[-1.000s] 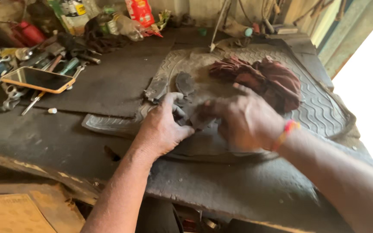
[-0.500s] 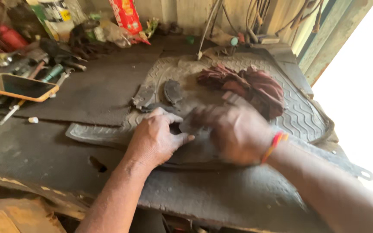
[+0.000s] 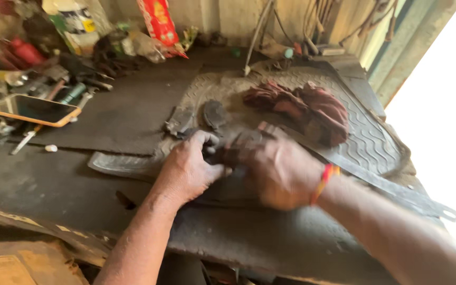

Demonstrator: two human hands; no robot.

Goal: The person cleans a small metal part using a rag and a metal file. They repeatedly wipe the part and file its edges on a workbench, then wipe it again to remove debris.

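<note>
My left hand (image 3: 188,169) and my right hand (image 3: 275,169) meet over a small dark object (image 3: 218,154) on a dirty ribbed rubber mat (image 3: 365,137). The fingers of both hands curl around that object, which is mostly hidden and blurred by motion. A red and yellow thread band circles my right wrist. Just beyond my hands lie two dark curved pads (image 3: 196,117) on the mat. A crumpled dark red rag (image 3: 304,105) rests further back on the mat.
A phone in an orange case (image 3: 32,110) lies at the left among wrenches and tools (image 3: 54,89). Bottles and a red packet (image 3: 157,21) stand along the back wall. A long flat metal bar (image 3: 391,184) runs across the mat's right side.
The camera view has drifted left and closer. Both hands stay together on the dark object, and the right hand has shifted slightly over it.
</note>
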